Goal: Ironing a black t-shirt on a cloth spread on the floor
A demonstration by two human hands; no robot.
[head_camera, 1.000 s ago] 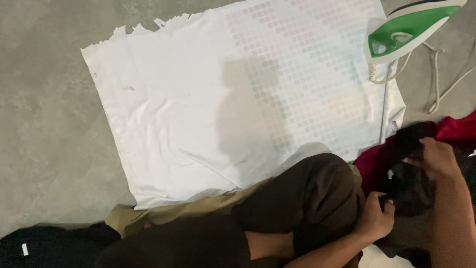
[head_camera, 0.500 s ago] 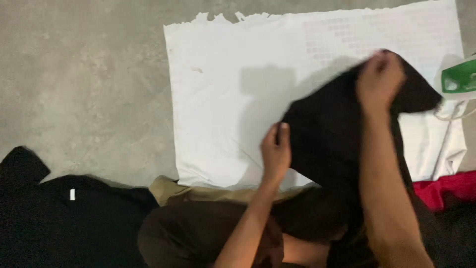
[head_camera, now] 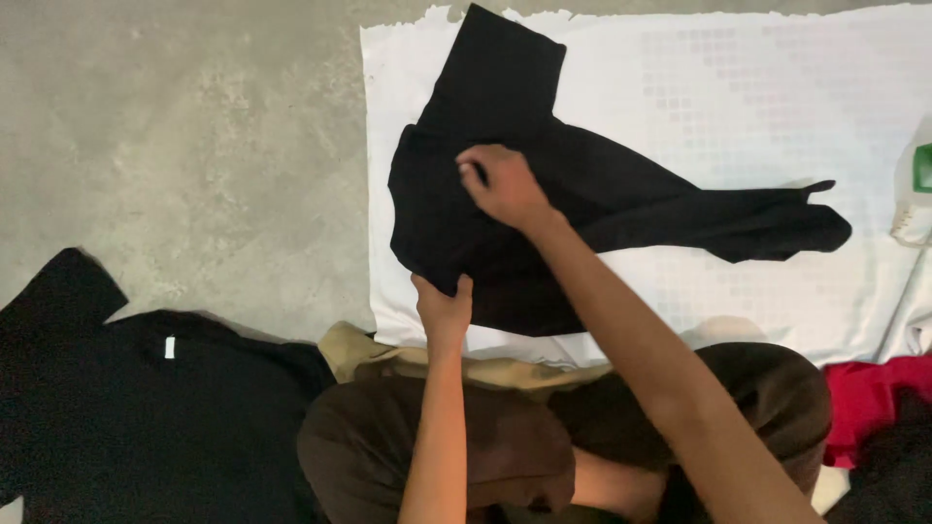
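The left hand (head_camera: 442,309) pinches the near hem of the crumpled black cotton garment (head_camera: 544,213) while the right hand (head_camera: 500,184) (fingers flat, gripping nothing) presses it onto the white ironing cloth (head_camera: 738,107), anchoring it

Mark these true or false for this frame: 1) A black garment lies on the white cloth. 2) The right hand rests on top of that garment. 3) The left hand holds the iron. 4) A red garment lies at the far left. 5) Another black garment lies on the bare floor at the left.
1) True: the black garment lies spread on the white cloth.
2) True: the right hand presses on it.
3) False: the left hand grips the garment's near edge; the iron stands untouched at the right edge.
4) False: the red garment is at the lower right.
5) True: a second black garment lies on the concrete floor.
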